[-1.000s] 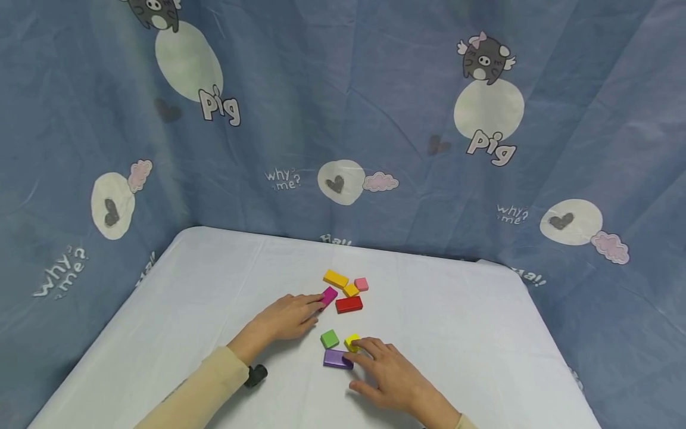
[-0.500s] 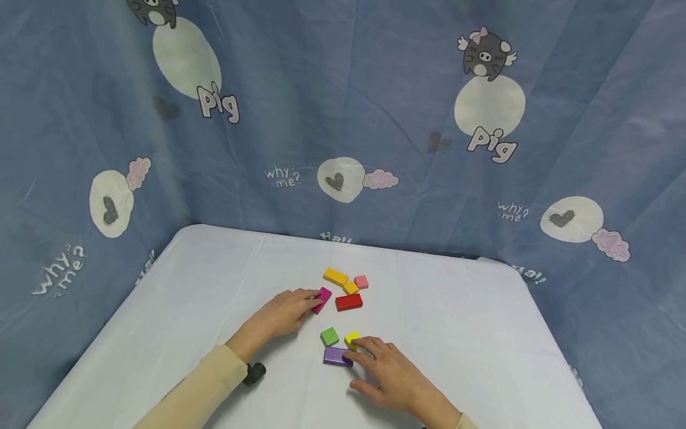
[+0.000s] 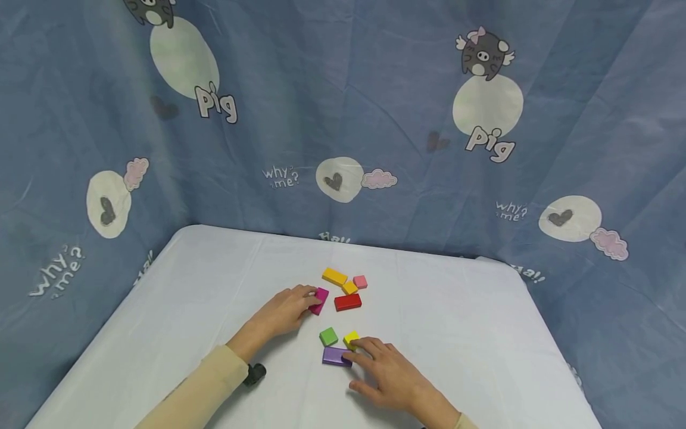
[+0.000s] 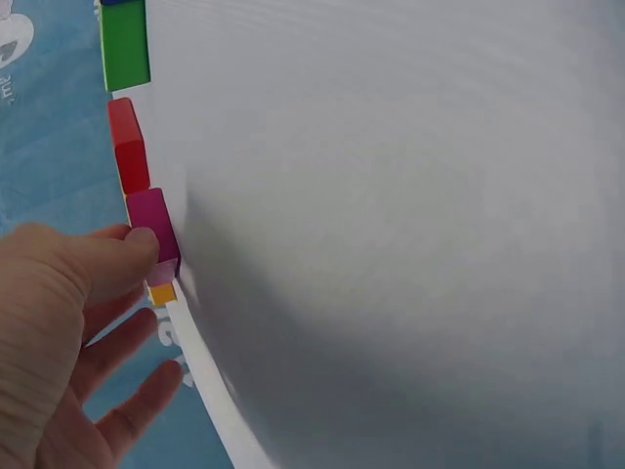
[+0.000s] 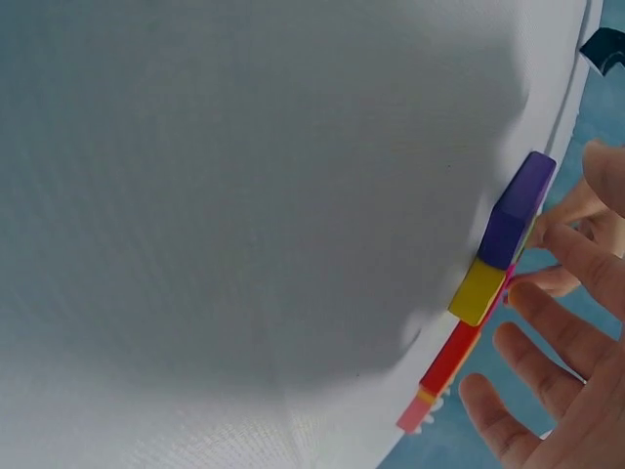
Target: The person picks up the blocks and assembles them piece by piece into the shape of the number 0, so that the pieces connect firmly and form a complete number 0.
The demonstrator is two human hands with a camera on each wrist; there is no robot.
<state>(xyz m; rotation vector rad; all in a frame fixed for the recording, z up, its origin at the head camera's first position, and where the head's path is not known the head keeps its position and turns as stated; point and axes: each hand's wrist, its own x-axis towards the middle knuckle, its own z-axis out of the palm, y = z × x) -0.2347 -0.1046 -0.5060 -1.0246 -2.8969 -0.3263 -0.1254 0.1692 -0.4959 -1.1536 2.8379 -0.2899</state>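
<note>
My left hand (image 3: pixel 283 311) pinches a magenta rectangular block (image 3: pixel 323 298) between thumb and fingers, left of a red block (image 3: pixel 348 302). In the left wrist view the thumb lies over the face of the magenta block (image 4: pixel 151 212), and the other fingers spread loosely below. My right hand (image 3: pixel 390 375) has its fingers relaxed and apart, with fingertips at a purple rectangular block (image 3: pixel 333 356) and a small yellow block (image 3: pixel 351 338). Whether they touch cannot be told. A small green block (image 3: pixel 329 336) sits just beyond the purple one.
Behind the red block lie a long orange block (image 3: pixel 334 276), a small orange block (image 3: pixel 350 288) and a pink block (image 3: pixel 360 282). A dark round object (image 3: pixel 256 374) shows beside the left wrist. Patterned blue cloth (image 3: pixel 375 119) hangs behind the white table (image 3: pixel 455 322).
My left hand has drawn the magenta block leftward and slightly nearer, away from the orange and red blocks. My right hand and the blocks by it stay put.
</note>
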